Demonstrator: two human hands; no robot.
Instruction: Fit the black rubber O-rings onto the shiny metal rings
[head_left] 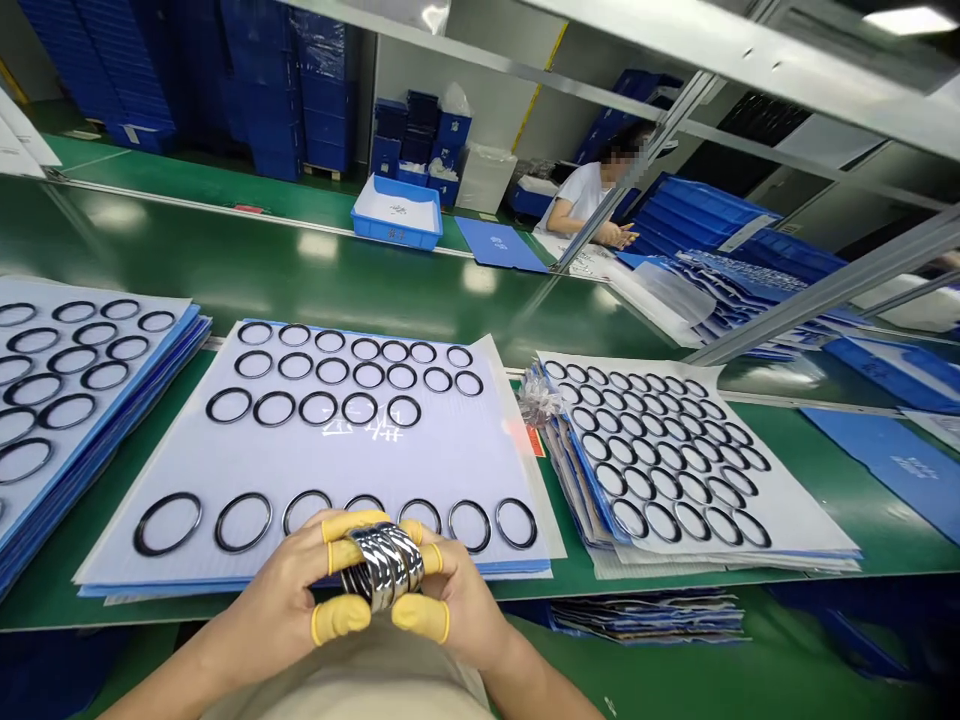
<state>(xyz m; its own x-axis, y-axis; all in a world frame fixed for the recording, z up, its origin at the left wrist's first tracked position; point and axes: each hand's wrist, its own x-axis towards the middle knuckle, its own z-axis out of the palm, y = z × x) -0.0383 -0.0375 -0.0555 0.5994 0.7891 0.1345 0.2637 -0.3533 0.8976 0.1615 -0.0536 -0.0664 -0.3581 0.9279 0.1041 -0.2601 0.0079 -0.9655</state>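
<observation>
- Gripping a stack of shiny metal rings (382,565) between both hands, I hold it close to my body, just below the near edge of the white sheet (420,455).
- My left hand (281,600) curls around the stack's left side, yellow finger cots (341,618) on thumb and fingertips.
- My right hand (457,605) closes on its right side, thumb underneath.
- Just beyond my fingers lies a row of black rings (244,522) on that sheet; more rows sit farther off.
- Right of my hands, a second ring-covered sheet (780,500) tops a pile of blue boards.
</observation>
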